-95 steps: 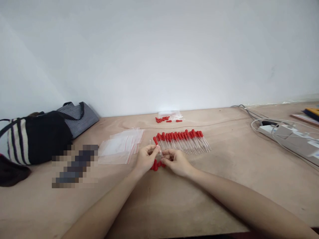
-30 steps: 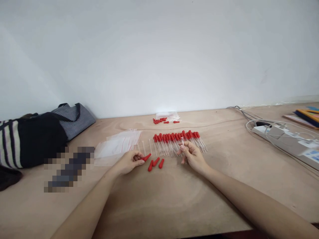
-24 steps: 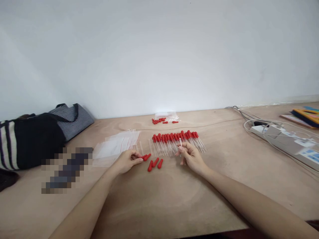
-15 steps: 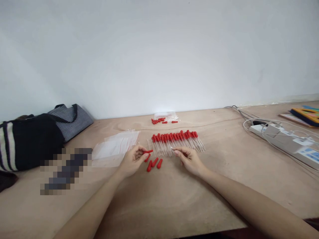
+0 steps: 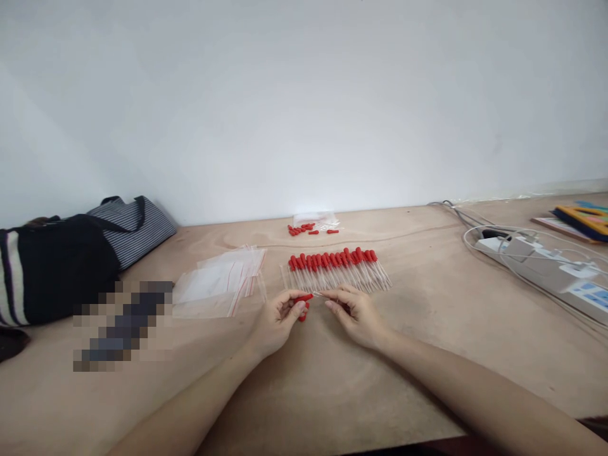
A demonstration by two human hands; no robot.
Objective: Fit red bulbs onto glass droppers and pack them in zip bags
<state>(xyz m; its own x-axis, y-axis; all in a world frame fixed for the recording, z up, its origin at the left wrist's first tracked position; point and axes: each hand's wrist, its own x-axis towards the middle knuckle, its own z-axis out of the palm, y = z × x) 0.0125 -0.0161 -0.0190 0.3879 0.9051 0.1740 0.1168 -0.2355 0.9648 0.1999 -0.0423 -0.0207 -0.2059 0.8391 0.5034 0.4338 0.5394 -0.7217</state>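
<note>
My left hand [image 5: 280, 316] pinches a red rubber dropper bulb [image 5: 304, 297] with its narrow end toward the right. Facing it, my right hand [image 5: 356, 313] is closed on a thin clear glass dropper tube [image 5: 318, 294]. The tube's end is at the bulb's mouth; I cannot tell if it is inside. Just beyond my hands lies a row of droppers [image 5: 332, 263], red bulbs away from me and clear tubes toward me. Another loose red bulb [image 5: 304, 315] shows beneath my left fingers, which hide others.
Clear zip bags [image 5: 218, 285] lie left of the row. Farther back are more red bulbs [image 5: 298, 230] and a small clear bag [image 5: 313, 219]. Dark bags [image 5: 61, 266] stand at the left. A power strip [image 5: 546, 269] with cables lies at the right, near stacked books [image 5: 577, 221].
My left hand has moved right with the red bulb, over the loose bulbs. The right hand has shifted slightly, and the bulb and glass tube now meet end to end.
</note>
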